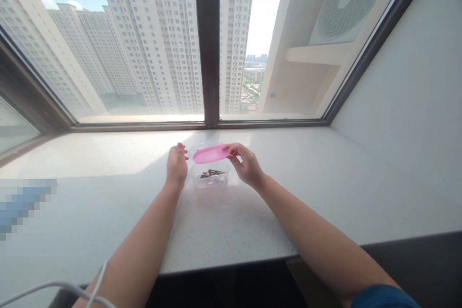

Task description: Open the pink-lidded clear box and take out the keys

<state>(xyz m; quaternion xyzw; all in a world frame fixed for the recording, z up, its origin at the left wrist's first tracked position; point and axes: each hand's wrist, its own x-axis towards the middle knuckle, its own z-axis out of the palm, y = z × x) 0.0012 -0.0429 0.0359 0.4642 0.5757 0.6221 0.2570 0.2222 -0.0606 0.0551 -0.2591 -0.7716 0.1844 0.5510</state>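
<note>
A pink oval lid [210, 154] is pinched at its right end between the thumb and fingers of my right hand [246, 163]. It is held tilted above a clear plastic container [211, 186], whose top is uncovered. Inside the container lie several small dark and metallic pieces [212, 173], too small to name surely. My left hand [176, 166] is raised just left of the container, fingers slightly bent and apart, with nothing seen in it. Behind the lid shows a clear plastic rim [207, 144], partly hidden by the lid.
The container stands on a white speckled sill [119, 216] whose front edge runs close below. A dark window frame [211, 57] rises behind it, and a white wall [404, 120] bounds the right. A white cable [65, 286] crosses at lower left, near a blurred blue patch [21, 207].
</note>
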